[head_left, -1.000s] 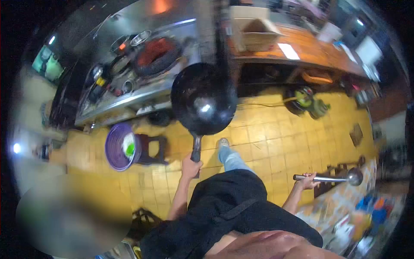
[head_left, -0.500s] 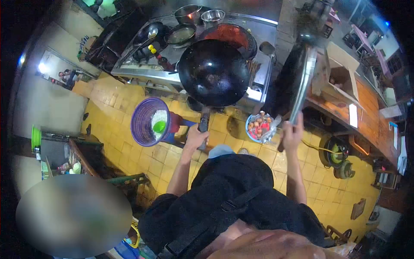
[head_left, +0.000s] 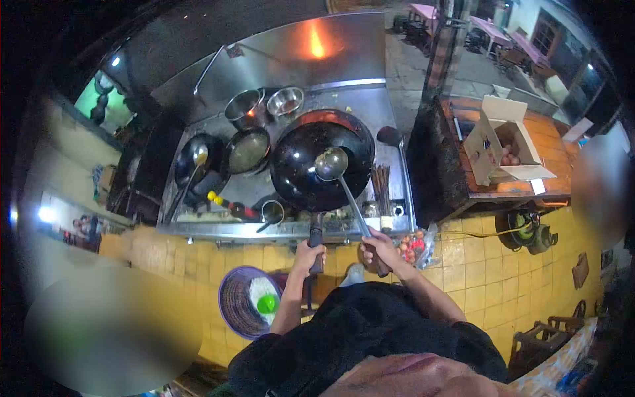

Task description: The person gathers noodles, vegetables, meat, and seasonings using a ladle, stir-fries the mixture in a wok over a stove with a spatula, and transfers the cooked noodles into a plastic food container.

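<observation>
A black wok [head_left: 295, 182] hangs over the stove in the middle of the view, overlapping a reddish burner rim [head_left: 344, 119] behind it. My left hand [head_left: 308, 257] is closed round the wok's dark handle, which points back at me. My right hand [head_left: 383, 253] grips the brown end of a long-handled metal ladle [head_left: 357, 212]. The ladle's round bowl overlaps the dark inside of the wok, near its middle.
Metal pots [head_left: 243, 111] and a strainer [head_left: 249, 151] stand on the stove top, with a red bottle [head_left: 233, 206] at its front left. A purple basket [head_left: 228, 306] with white rice sits on the yellow floor. An open carton [head_left: 489, 149] rests on the wooden table at right.
The wok has moved forward over the stove from its front edge. My right hand has brought the ladle from the far right in to the wok. The view has shifted too.
</observation>
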`<state>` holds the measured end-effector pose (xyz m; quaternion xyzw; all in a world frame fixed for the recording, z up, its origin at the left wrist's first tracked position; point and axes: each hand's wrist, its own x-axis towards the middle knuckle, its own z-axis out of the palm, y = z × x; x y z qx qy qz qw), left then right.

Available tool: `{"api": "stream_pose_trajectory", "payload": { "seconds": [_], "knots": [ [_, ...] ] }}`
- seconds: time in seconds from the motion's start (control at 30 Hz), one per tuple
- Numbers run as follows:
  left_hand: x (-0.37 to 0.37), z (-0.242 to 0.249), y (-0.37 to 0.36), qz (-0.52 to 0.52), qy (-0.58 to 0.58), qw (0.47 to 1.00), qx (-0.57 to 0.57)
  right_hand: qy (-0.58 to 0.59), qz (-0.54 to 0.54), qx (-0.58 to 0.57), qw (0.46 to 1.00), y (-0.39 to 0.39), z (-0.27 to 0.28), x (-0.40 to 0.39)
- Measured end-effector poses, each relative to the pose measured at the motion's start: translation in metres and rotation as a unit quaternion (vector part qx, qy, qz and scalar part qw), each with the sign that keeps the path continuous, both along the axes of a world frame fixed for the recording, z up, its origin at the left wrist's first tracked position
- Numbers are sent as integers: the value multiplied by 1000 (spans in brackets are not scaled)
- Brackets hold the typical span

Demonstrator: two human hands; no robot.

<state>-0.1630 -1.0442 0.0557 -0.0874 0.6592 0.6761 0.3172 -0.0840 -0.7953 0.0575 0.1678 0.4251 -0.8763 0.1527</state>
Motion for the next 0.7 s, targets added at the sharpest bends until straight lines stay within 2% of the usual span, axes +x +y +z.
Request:
{"api": "stream_pose_trajectory", "payload": {
  "seconds": [0.03, 0.13, 0.17, 0.23, 0.27, 0.3, 0.33, 0.37, 0.4, 0.43, 0.5, 0.57, 0.63, 0.7],
  "knots": [
    [-10, 2, 2, 6, -2, 1000, 24, 13, -16, -18, 1000, -1, -4, -8],
    [-51, 5, 11, -11, -24, 998, 65, -5, -39, -47, 998, -6, 42, -20],
    [-61, 2, 9, -21, -50, 996, 77, -6, -51, -49, 997, -7, 33, -21],
    [-83, -9, 7, -77, -31, 994, 70, -13, -32, -26, 999, -1, 5, -15],
    [-95, -15, 11, -59, -38, 995, 75, -58, -27, 13, 998, 6, 0, -9],
    [-102, -10, 17, -43, -46, 995, 80, -63, -48, 81, 994, 10, 11, 5],
    [-107, -3, 21, -58, 5, 996, 60, -70, -63, 113, 989, 15, 8, 16],
    [-117, -14, 23, -83, -2, 995, 54, -81, -81, 143, 983, 22, 2, 31],
    [-132, -32, 24, -60, 5, 997, 41, -71, -116, 188, 973, 32, -37, 47],
    [-142, -43, 28, -42, 11, 999, 25, -120, -186, 169, 960, 32, -17, 66],
    [-138, -2, 49, -59, 11, 998, 6, -113, -213, 206, 948, 46, -42, 109],
    [-164, -29, 52, -54, -58, 997, 0, -135, -258, 229, 929, 55, -60, 156],
    [-166, -35, 60, -56, -90, 992, 70, -182, -327, 214, 902, 58, -63, 201],
    [-181, -71, 60, -82, -67, 992, 72, -221, -397, 182, 872, 61, -71, 255]
  ]
}}
